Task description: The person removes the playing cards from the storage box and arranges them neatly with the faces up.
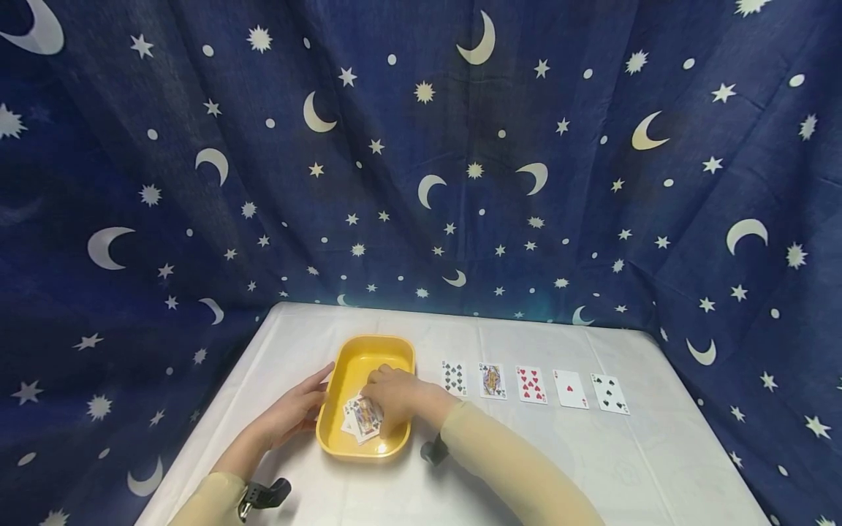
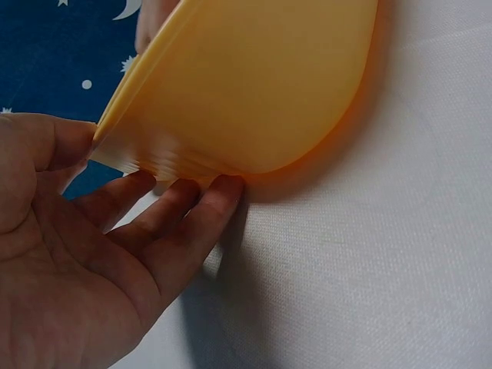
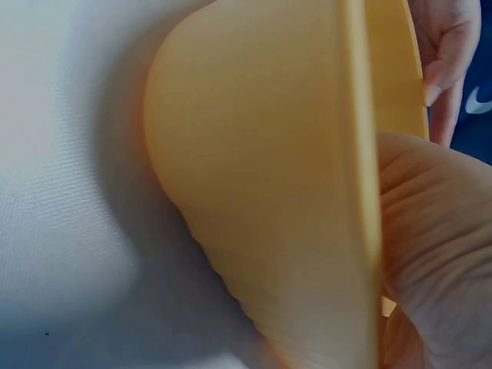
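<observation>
A yellow plastic tray (image 1: 365, 346) with rounded corners stands on the table, holding a small loose pile of face-up playing cards (image 1: 360, 418). A face card lies uppermost among those showing. My right hand (image 1: 397, 398) reaches over the right rim into the tray, its fingers bent down at the pile. The fingertips are hidden, so I cannot tell whether they pinch a card. At the tray's left side, my left hand (image 1: 294, 410) rests against the outer wall. In the left wrist view its fingertips (image 2: 226, 184) touch that wall, and the thumb meets the rim.
Right of the tray, several playing cards lie face up in a spaced row, among them a black face card (image 1: 492, 380) and an ace of hearts (image 1: 570, 389). A white cloth (image 1: 526, 460) covers the table. Behind hangs a dark blue curtain (image 1: 421, 146) with moons and stars.
</observation>
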The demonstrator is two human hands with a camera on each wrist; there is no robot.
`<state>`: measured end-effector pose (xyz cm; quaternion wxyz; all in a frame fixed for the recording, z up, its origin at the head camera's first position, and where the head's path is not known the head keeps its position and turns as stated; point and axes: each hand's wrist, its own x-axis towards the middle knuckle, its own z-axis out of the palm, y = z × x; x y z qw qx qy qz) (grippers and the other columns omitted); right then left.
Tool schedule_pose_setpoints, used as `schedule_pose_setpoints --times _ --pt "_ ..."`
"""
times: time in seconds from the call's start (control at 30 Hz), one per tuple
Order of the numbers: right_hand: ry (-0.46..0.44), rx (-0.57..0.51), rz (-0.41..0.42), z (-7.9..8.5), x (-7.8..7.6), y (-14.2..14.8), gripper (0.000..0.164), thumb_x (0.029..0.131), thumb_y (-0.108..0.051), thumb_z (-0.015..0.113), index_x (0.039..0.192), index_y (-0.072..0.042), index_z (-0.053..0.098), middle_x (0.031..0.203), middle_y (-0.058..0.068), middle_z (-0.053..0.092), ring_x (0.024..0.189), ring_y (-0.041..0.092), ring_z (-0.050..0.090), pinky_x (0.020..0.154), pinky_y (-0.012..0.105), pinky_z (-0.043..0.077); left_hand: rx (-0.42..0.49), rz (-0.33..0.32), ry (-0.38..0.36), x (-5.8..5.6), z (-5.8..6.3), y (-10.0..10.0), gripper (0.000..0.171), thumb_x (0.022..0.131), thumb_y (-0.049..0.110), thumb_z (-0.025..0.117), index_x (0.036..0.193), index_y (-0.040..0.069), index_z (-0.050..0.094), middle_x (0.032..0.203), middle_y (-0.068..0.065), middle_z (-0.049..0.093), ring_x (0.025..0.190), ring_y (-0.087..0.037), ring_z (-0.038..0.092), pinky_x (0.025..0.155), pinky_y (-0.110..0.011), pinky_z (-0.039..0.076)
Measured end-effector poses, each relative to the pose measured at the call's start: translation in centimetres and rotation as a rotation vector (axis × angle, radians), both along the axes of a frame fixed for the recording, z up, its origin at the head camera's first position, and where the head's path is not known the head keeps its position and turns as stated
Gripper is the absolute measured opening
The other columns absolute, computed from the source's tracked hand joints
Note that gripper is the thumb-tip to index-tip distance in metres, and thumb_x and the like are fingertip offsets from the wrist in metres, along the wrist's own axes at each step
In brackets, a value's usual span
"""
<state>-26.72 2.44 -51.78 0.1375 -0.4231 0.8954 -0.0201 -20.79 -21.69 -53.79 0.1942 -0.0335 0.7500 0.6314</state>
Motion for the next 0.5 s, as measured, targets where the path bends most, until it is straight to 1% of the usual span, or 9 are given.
schedule_pose_setpoints --times 0.1,0.23,0.3,0.33,0.43,0.5 --pt "0.011 -0.036 -0.001 0.4 -0.2 0.4 0.075 0.064 -0.045 0.094 0.131 -0.029 0.065 0.121 -0.011 0.054 0.106 0.009 0.043 0.099 0.027 0.042 -0.005 -0.006 -0.001 0.1 0.0 0.0 0.062 0.106 0.018 0.046 0.164 0.026 0.026 0.159 -0.023 0.038 0.127 -0.035 0.057 0.095 -0.052 0.054" --pt "0.018 -0.113 -0.029 1.8 -0.4 1.3 0.070 0.060 -0.043 0.095 0.121 -0.026 0.065 0.125 -0.009 0.054 0.108 0.010 0.044 0.100 0.028 0.043 -0.008 -0.006 -0.002 0.1 0.0 -0.1 0.062 0.106 0.018 0.046 0.164 0.026 0.026 0.159 -0.023 0.038 0.126 -0.036 0.057 0.094 -0.051 0.055" --pt "0.024 -0.153 -0.048 2.6 -0.5 2.1 0.069 0.060 -0.046 0.095 0.119 -0.025 0.064 0.126 -0.007 0.054 0.111 0.011 0.044 0.101 0.029 0.043 -0.009 0.003 -0.001 0.1 -0.1 -0.1 0.062 0.105 0.018 0.046 0.164 0.026 0.027 0.158 -0.023 0.040 0.124 -0.034 0.059 0.092 -0.050 0.056" --pt "0.025 -0.173 -0.063 2.9 -0.6 2.5 0.071 0.061 -0.051 0.094 0.120 -0.025 0.064 0.128 -0.007 0.053 0.113 0.011 0.044 0.102 0.029 0.043 -0.010 0.009 -0.002 0.1 -0.1 -0.1 0.062 0.105 0.018 0.047 0.164 0.026 0.028 0.157 -0.022 0.041 0.122 -0.033 0.060 0.092 -0.050 0.056" --pt "0.034 -0.216 -0.100 4.0 -0.8 4.1 0.085 0.062 -0.066 0.089 0.129 -0.021 0.064 0.132 -0.003 0.053 0.120 0.014 0.042 0.107 0.032 0.041 -0.011 0.023 0.001 0.1 -0.1 0.0 0.061 0.105 0.018 0.049 0.163 0.028 0.031 0.156 -0.020 0.044 0.119 -0.030 0.062 0.090 -0.049 0.057" --pt "0.041 -0.237 -0.131 4.6 -0.9 5.3 0.094 0.061 -0.074 0.085 0.134 -0.020 0.062 0.134 -0.003 0.053 0.123 0.015 0.041 0.109 0.033 0.041 -0.008 0.024 0.003 0.0 -0.1 0.0 0.062 0.105 0.018 0.049 0.163 0.028 0.031 0.156 -0.020 0.044 0.118 -0.030 0.062 0.090 -0.049 0.057"
